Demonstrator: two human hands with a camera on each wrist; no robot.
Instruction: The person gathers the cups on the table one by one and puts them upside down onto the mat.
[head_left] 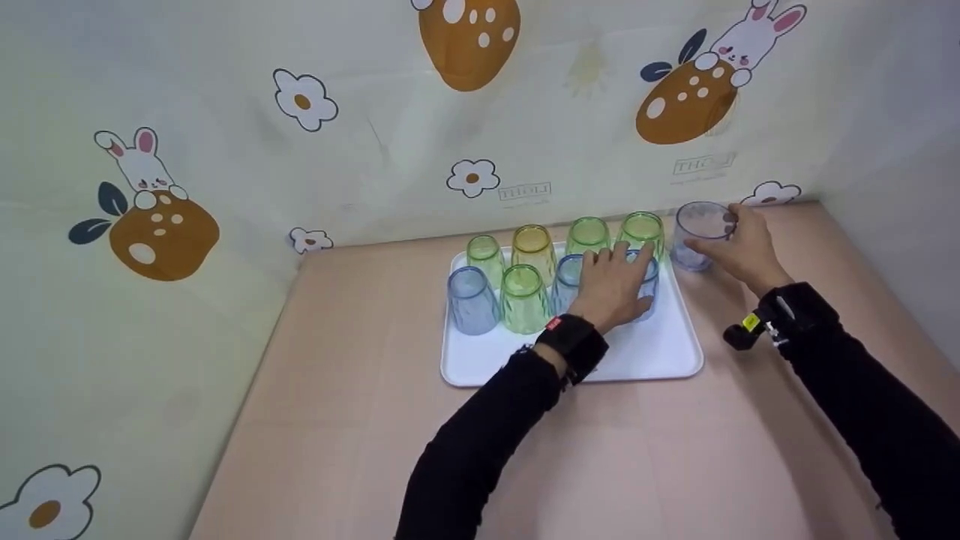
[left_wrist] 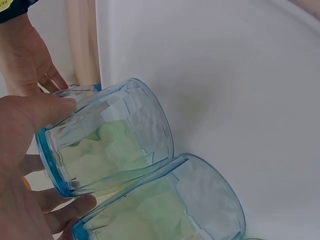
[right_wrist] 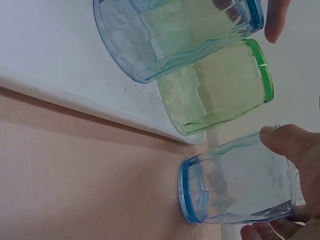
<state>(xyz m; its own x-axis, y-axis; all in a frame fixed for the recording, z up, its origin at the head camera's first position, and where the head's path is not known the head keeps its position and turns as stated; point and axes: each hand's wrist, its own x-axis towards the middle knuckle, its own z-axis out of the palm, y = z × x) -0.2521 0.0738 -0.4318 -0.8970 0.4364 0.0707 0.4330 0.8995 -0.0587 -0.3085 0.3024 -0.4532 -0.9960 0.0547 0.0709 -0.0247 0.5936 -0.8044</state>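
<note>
My left hand (head_left: 609, 289) reaches over the front right of a white tray (head_left: 480, 367). Its thumb and fingers straddle the base of an upside-down blue glass (left_wrist: 115, 137), which it grips near the top. Another upside-down blue glass (left_wrist: 160, 205) stands right beside it, under the fingers. To the right of the tray, my right hand (head_left: 750, 247) holds a pale blue glass (right_wrist: 240, 185) near its rim, thumb on one side and fingers on the other. That glass is upright, its thick blue base low over the table. A green glass (right_wrist: 220, 90) stands upside down at the tray's nearby corner.
More upturned glasses share the tray: a yellow glass (head_left: 533, 247) in the back row, a green glass (head_left: 524, 300) and a blue glass (head_left: 472, 300) in front. The tray lies on a pinkish-tan table (head_left: 360, 375). A patterned wall covering (head_left: 390, 150) rises close behind.
</note>
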